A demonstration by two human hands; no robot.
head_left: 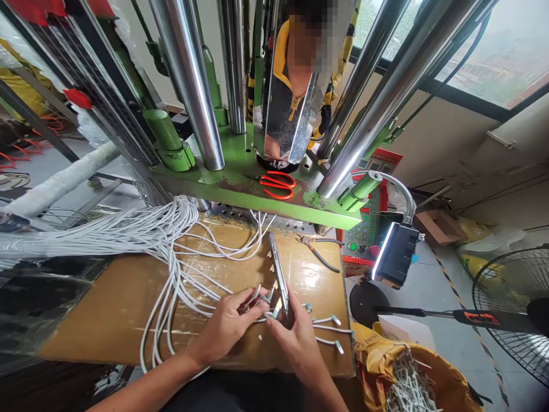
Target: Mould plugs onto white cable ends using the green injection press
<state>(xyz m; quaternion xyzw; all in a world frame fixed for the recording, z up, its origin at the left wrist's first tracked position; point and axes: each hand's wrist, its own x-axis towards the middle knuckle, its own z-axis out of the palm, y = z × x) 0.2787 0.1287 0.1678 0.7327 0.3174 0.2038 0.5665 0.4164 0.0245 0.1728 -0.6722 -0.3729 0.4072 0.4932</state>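
My left hand is closed, its thumb and fingers pinching cable ends with small teal-and-white connectors. Close beside it, my right hand grips the near end of a long, narrow metal bar, which stands out away from me. Small pale, brass-coloured pieces sit along the bar's left edge. White cables run from the left toward both hands. More connector ends lie to the right of my right hand on the brown tabletop. My fingers partly hide the connectors and the bar's lower end.
Behind the tabletop stands a green press with steel columns; red-handled scissors lie on it. Pliers rest at the tabletop's right. A lit lamp, a yellow bag of white scraps and a fan stand right.
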